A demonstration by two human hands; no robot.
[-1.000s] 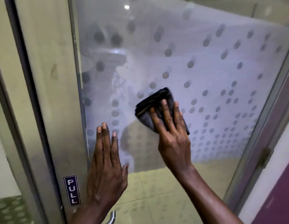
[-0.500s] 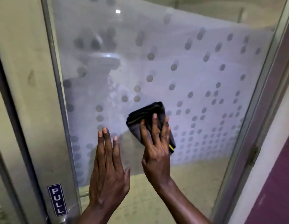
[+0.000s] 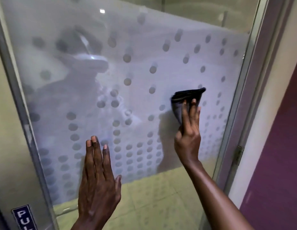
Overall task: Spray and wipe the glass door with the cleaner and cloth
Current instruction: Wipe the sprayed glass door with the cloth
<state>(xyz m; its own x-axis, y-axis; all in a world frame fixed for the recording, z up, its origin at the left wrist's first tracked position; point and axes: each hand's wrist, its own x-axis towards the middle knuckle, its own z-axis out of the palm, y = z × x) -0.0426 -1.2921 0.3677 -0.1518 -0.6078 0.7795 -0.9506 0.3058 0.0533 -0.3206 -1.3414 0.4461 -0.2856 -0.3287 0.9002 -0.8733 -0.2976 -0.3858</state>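
The glass door point(image 3: 136, 72) fills the view, frosted with rows of clear dots and a clear strip along the bottom. My right hand point(image 3: 188, 135) presses a folded dark cloth point(image 3: 186, 98) against the glass toward the door's right side. My left hand point(image 3: 98, 178) lies flat on the lower glass, fingers together and pointing up, holding nothing. No spray cleaner is in view.
A metal frame point(image 3: 26, 130) edges the glass on the left, with a blue PULL sticker point(image 3: 24, 216) at the bottom. On the right stands the metal door jamb point(image 3: 254, 97) with a hinge point(image 3: 238, 153), then a purple wall point(image 3: 280, 146).
My right hand has swept the cloth to the right across the glass, away from my left hand. My left hand stays flat on the lower glass. The view shifted.
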